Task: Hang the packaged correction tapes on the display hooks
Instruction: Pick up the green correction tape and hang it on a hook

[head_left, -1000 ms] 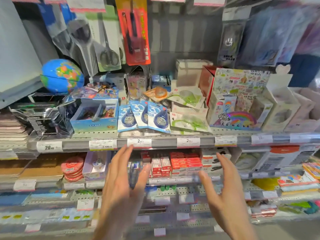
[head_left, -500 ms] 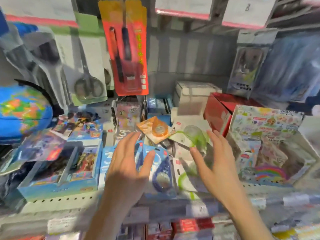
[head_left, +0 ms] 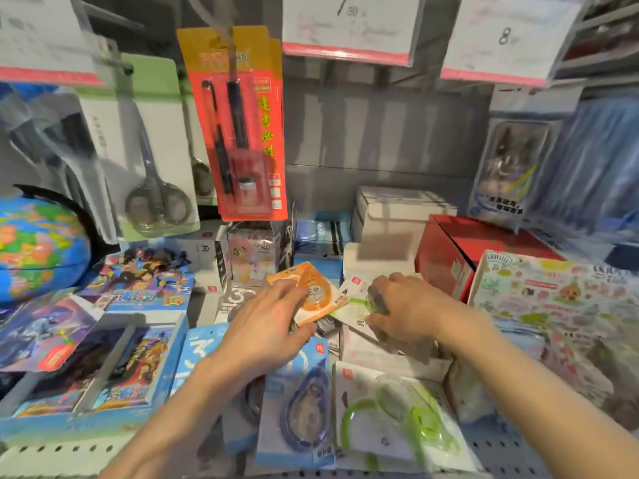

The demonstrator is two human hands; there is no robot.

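Two packaged correction tapes were being taken up from the cluttered shelf (head_left: pixel 501 454) at once. The left hand (head_left: pixel 266 326) was laid over the near edge of an orange pack (head_left: pixel 316 295), its fingers lightly curled on top and its thumb apparently tucked under the card, so a pinch was judged likely but could not be fully confirmed. The right hand (head_left: pixel 404 305) was curled round a green pack (head_left: pixel 356 305), whose clear bubble lay under the fingertips. More tapes were left lying nearer than both wrists: a blue pack (head_left: pixel 304 409) and another green one (head_left: pixel 390 420).

Such packs were judged to be light, with a stiff but bendable card and a slick plastic bubble. A hold by the card edge, below the hang hole, was judged best, so that the hole would be kept free for a hook; a squeeze on the bubble could dent it.

Much was hard to make out. No bare hook was clearly seen beyond the fingers, where only scissors (head_left: pixel 155 198) and a red pen pack (head_left: pixel 242 133) were hung. The hang holes were hidden or blurred, and the right fingertips were partly covered.
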